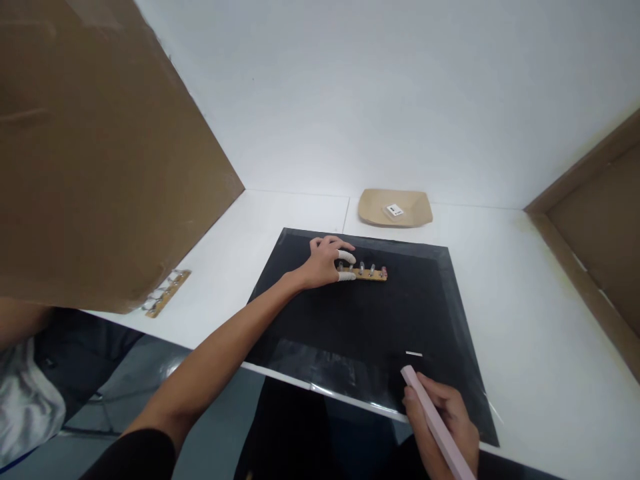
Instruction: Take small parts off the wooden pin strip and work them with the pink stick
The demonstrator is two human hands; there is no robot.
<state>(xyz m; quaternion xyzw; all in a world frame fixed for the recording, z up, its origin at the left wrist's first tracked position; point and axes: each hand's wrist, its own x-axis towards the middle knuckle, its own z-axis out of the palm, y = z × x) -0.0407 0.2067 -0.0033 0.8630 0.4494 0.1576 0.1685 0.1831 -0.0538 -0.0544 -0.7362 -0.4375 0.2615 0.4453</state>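
Observation:
My left hand (325, 263) reaches to the far part of the black mat (320, 320). White covers wrap its thumb and index finger, which close around the left end of a narrow wooden strip (374, 275). Several small clear or shiny pieces (362, 268) stand along that strip, and a reddish one (384, 272) sits at its right end. The fingers partly hide the left end. At the mat's near right edge, my right hand (445, 420) grips a long pale pink square-edged stick (434, 419). A small silvery bar (414, 354) lies on the mat just beyond the stick's tip.
A tan paper tray (373, 208) behind the mat holds a small labelled case (394, 211). Brown cardboard (115, 153) walls off the left, with another wooden strip (169, 293) by its lower edge. A brown panel (590, 260) bounds the right. Part of another person (30, 393) shows at lower left.

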